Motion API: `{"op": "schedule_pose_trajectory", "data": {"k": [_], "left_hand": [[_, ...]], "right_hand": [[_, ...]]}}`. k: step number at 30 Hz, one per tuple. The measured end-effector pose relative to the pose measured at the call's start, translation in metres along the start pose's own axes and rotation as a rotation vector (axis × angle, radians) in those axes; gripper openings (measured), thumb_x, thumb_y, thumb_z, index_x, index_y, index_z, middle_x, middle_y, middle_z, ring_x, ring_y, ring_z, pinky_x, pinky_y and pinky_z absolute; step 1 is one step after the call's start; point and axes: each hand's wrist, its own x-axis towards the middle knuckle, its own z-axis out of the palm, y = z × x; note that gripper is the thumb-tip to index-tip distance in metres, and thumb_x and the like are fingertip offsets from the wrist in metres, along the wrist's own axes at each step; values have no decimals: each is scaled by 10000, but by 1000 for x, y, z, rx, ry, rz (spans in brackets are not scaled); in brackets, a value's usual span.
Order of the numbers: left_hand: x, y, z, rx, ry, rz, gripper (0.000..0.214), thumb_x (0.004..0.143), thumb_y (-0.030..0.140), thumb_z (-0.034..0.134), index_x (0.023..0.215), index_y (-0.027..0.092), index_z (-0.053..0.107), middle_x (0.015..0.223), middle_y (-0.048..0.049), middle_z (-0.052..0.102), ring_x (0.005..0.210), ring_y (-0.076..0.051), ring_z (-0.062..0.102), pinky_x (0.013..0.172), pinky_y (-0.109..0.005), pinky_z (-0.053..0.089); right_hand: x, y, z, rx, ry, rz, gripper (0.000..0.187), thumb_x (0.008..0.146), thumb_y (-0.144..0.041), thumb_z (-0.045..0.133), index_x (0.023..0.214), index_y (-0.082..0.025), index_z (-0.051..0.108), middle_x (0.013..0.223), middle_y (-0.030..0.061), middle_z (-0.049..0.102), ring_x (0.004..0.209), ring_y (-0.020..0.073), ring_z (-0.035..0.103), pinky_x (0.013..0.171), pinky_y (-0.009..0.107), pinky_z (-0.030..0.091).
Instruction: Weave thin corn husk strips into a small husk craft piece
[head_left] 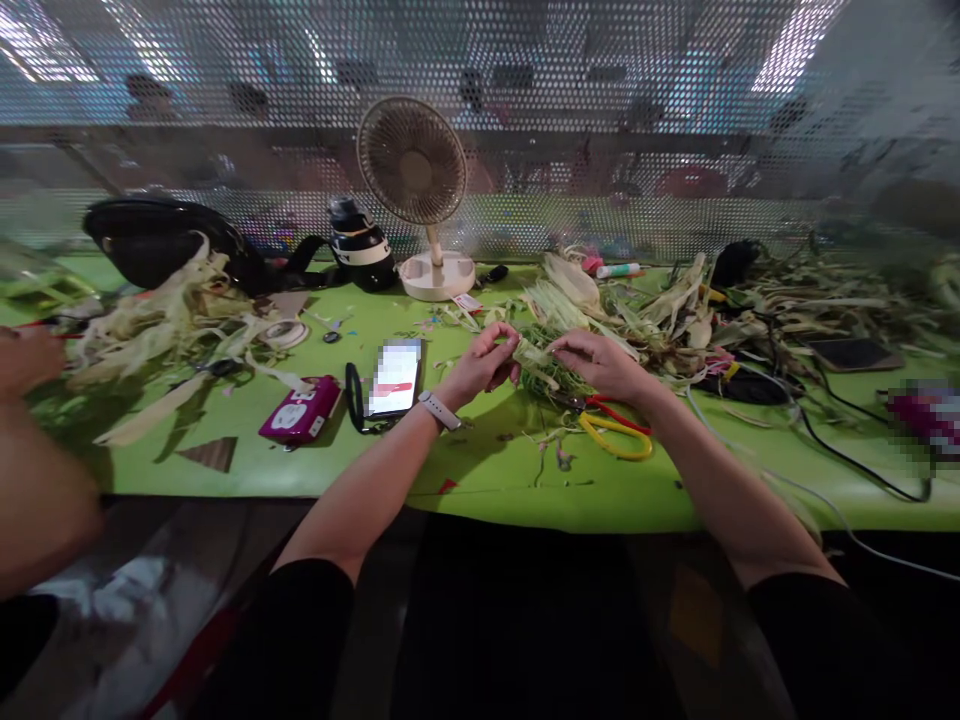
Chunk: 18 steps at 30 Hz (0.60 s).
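Worktable [480,490], green top, with a perforated screen behind it. Left hand [484,365]: fingers pinched on the near end of a husk strip [534,355], with a pale watch [439,410] on the wrist. Right hand [600,365]: fingers closed on the other end of the same strip. Husk strip: pale green, held between both hands just above the table at mid-table, in front of a heap of husks [675,310]. Scissors [615,432]: yellow and red handles, lying on the table just below the right hand, untouched. Phone [395,378]: screen lit, flat on the table left of the left hand. Pink packet [300,412]: left of the phone. Desk fan [416,190]: upright at the back edge. Tape roll [285,333]: near a second husk pile [165,315]. Another person's arm [30,480]: far left edge.
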Motion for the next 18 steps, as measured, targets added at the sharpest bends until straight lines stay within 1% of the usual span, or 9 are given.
{"op": "schedule_pose_trajectory", "data": {"k": [2,4,6,8,11,13,15,17,18], "left_hand": [[-1,0,3,10,52,33,448,875,633,582,923,232,388,529,70,614,285,-36,321,320,-182,161],[-3,-1,8,28,87,71,452,882,638,571,930,234,373,558,54,637,291,-37,334,318,-191,175],[-5,-2,13,42,83,90,441,897,633,551,929,236,361,572,46,641,295,-40,351,319,-196,188],[-7,-3,18,48,62,89,420,911,617,537,932,239,355,573,52,632,298,-45,370,318,-197,200],[-8,-5,21,44,47,77,379,928,577,528,937,243,351,602,58,629,307,-53,412,320,-197,257],[-6,-5,21,33,109,84,357,929,545,542,937,245,350,636,60,622,342,-68,483,328,-197,312],[-4,-4,22,22,212,99,340,926,514,560,932,246,351,663,58,613,384,-81,537,340,-199,348],[-3,-3,22,16,290,100,315,933,486,558,923,244,357,708,40,641,394,-75,538,362,-205,371],[-3,-3,22,8,309,90,302,939,475,549,916,243,358,732,29,661,394,-71,529,380,-209,382]], "right_hand": [[1,3,4,-11,48,27,197,904,-369,550,845,-203,637,842,52,665,787,204,592,752,342,472],[1,5,13,-3,138,66,204,914,-392,532,848,-209,595,825,47,654,774,205,584,735,341,466],[-1,6,25,17,215,95,218,932,-430,510,889,-223,566,807,38,649,759,206,581,718,339,466],[-5,5,35,26,279,139,242,958,-467,468,919,-239,539,752,24,625,695,204,565,683,340,467],[-9,2,43,-7,352,178,285,979,-511,418,964,-251,531,704,17,586,643,212,544,673,360,469],[-10,0,42,-51,422,164,323,984,-534,397,984,-244,539,734,37,593,681,226,556,712,381,475],[-10,1,39,-90,494,136,364,986,-557,381,998,-231,542,778,62,609,729,237,569,744,398,481],[-9,3,36,-119,547,110,403,986,-581,364,1002,-220,541,800,72,618,730,231,572,735,399,485],[-8,4,36,-131,568,98,418,986,-591,355,1001,-217,541,799,69,619,713,222,569,720,392,486]]}}
